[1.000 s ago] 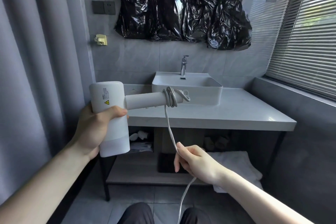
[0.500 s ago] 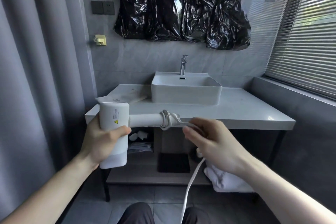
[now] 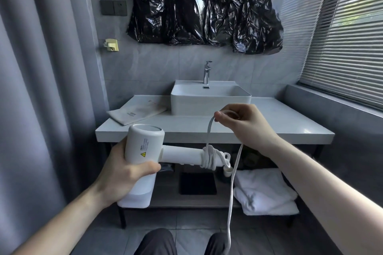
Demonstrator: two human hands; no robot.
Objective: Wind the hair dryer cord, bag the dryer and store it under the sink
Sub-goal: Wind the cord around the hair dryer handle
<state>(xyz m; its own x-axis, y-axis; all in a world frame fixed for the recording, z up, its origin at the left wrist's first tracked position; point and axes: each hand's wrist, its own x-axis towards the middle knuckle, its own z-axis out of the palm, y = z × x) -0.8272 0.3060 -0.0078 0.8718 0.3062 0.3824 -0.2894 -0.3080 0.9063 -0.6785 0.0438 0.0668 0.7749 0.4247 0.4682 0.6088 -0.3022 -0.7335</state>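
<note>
**Cord partly wound on the dryer handle**

The left hand (image 3: 126,174) grips the white hair dryer (image 3: 145,151) before the counter (image 3: 290,128). The right hand (image 3: 242,124) pinches the cord (image 3: 233,182) above the coils on the handle; the rest hangs down.

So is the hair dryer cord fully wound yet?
No. The cord has a few loops on the handle; the rest hangs loose from the right hand.
</note>
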